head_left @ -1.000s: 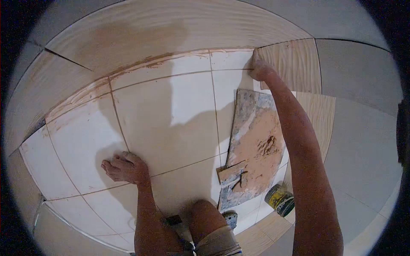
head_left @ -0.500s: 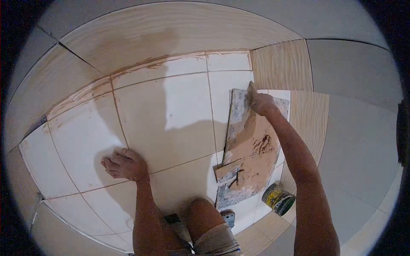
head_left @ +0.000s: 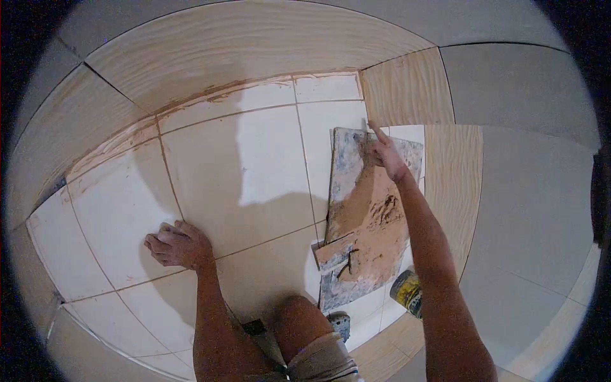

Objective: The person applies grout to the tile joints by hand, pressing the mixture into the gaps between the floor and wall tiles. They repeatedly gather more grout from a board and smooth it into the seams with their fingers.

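My left hand [head_left: 180,245] rests at the white floor tiles [head_left: 273,153] with its fingers curled; a pale patch shows between thumb and fingers, and I cannot tell what it is. At the far end of a grout-smeared board [head_left: 350,141], my right hand [head_left: 387,156] is closed with the index finger stretched forward along a thin grey blade [head_left: 365,124]. The blade's tip points at the tile edge by the wall corner. Brown grout [head_left: 372,229] is spread over the board. A flat, grout-covered tool [head_left: 334,253] lies across the board's left edge.
A yellow and black tin [head_left: 405,293] stands right of the board, partly behind my right forearm. Wood-look tiles [head_left: 407,86] line the far and right sides. Brown grout marks the joints and far edge. My bent knee [head_left: 302,321] is at the bottom, with a shoe [head_left: 339,325] beside it.
My right hand has turned, and its index finger now stretches out more openly at the board's far end. The view has shifted slightly; my left hand stays at about the same tile spot.
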### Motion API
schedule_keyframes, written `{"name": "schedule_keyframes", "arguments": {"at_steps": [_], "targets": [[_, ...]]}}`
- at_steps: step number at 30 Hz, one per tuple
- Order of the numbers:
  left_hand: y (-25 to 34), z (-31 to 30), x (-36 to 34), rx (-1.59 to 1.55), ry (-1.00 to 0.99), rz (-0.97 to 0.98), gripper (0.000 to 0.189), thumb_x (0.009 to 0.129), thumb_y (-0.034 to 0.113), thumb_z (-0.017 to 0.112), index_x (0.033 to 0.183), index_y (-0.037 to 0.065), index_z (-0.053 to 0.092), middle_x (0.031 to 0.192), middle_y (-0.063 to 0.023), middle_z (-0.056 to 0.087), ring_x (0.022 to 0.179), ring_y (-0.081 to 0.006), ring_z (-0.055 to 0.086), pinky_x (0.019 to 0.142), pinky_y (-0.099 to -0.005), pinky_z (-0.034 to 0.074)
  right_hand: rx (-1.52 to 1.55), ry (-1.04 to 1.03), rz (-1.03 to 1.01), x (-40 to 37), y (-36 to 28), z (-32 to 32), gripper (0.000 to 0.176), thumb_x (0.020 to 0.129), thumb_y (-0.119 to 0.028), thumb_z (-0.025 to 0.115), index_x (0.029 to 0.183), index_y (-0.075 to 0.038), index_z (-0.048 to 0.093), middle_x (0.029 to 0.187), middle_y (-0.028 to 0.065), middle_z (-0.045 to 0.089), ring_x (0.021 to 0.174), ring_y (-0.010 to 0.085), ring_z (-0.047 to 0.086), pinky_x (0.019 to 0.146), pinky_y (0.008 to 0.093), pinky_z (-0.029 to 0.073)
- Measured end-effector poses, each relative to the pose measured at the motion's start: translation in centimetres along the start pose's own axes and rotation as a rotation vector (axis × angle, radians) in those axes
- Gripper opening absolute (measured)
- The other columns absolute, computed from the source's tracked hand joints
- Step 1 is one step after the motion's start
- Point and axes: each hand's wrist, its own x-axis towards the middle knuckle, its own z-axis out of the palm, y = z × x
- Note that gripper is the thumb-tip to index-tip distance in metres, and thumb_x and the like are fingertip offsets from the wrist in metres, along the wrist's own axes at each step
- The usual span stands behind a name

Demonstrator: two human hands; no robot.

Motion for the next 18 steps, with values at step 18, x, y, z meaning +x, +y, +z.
{"name": "schedule_keyframes", "arguments": {"at_steps": [18], "targets": [[0.1,0.2,0.1,-0.008,0.058,-0.012,0.040,0.091,0.033,0.049,0.116,0.001,0.052,0.131,-0.0295,0.041,0.121,-0.0436,0.039,0.096,-0.0578,0.031,-0.640,0.347,-0.026,2.0,2.9,-0.4,0.068,0.079,-0.031,0.066,0.135,-0.008,0.035,0.110,0.0242,0.060,0.103,0.0340,0.060,0.090,0.0411,0.046]]}}
